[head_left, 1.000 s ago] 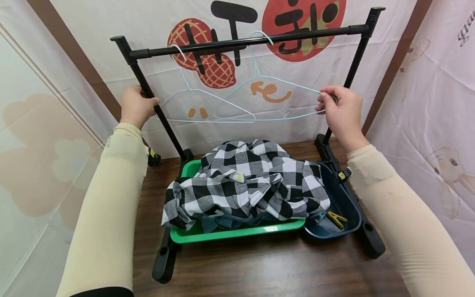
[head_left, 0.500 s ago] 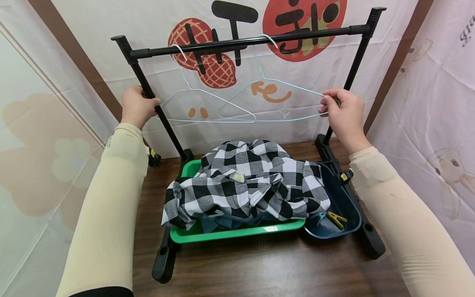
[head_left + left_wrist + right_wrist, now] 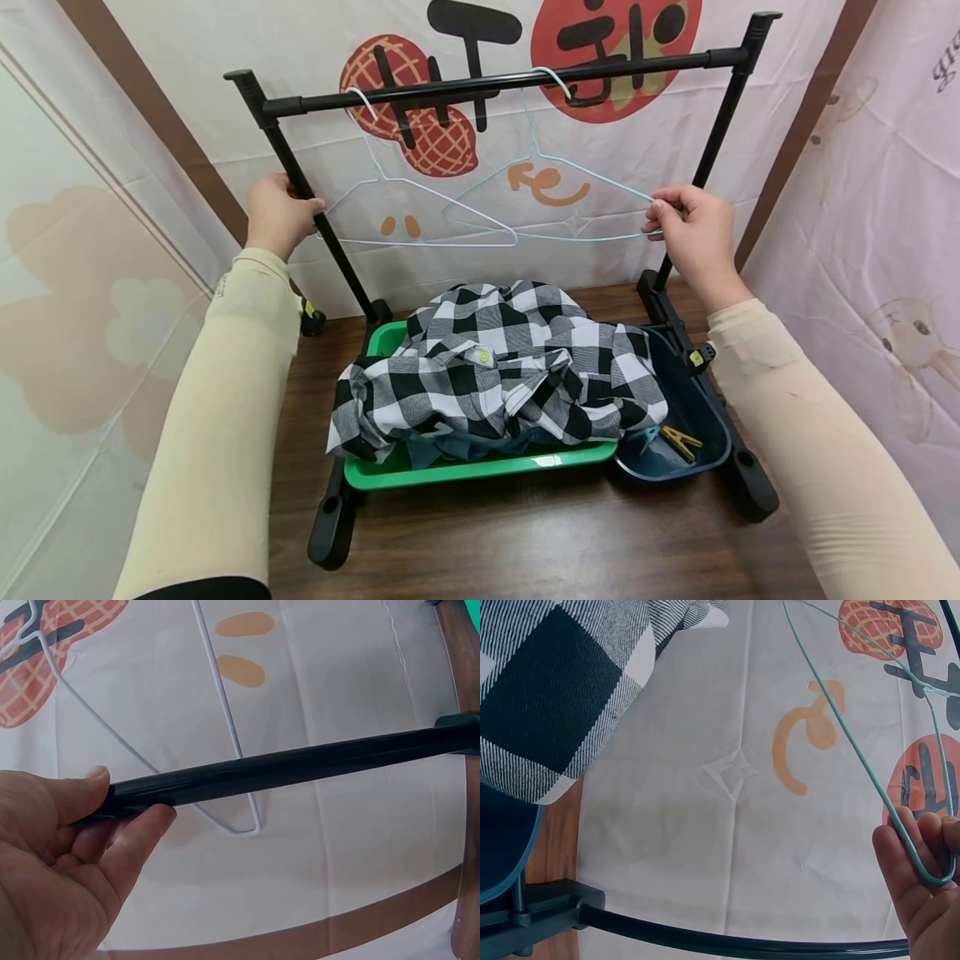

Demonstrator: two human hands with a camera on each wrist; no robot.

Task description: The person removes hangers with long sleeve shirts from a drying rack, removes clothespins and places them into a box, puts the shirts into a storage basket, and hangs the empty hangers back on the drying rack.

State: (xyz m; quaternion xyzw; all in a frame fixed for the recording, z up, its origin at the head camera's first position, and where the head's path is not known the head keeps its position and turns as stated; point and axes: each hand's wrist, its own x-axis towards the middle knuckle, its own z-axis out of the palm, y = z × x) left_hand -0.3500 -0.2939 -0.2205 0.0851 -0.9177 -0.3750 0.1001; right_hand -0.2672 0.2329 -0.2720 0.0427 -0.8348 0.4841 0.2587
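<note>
My left hand (image 3: 279,215) grips the left upright of the black clothes rack (image 3: 480,85); in the left wrist view, thumb and fingers wrap the black pole (image 3: 300,769). By its right corner, a light green wire hanger (image 3: 592,172) is held in my right hand (image 3: 693,233). Its hook (image 3: 553,75) sits over the rack's top bar. In the right wrist view the hanger's corner (image 3: 922,874) lies between thumb and fingers. A white wire hanger (image 3: 442,198) hangs farther left on the bar. Below, a black-and-white checked shirt (image 3: 487,358) lies heaped over a green tray (image 3: 480,472).
A dark blue basin (image 3: 708,442) at the right holds a yellow clothespin (image 3: 681,444) and a blue clothespin (image 3: 643,437). Dark blue cloth (image 3: 465,447) shows under the shirt. The rack's feet (image 3: 333,521) stand on a brown wooden surface (image 3: 525,533), with a printed curtain (image 3: 600,267) behind.
The light green hanger has slid a little to the right along the bar, with my right hand holding its corner. My left hand stays on the upright.
</note>
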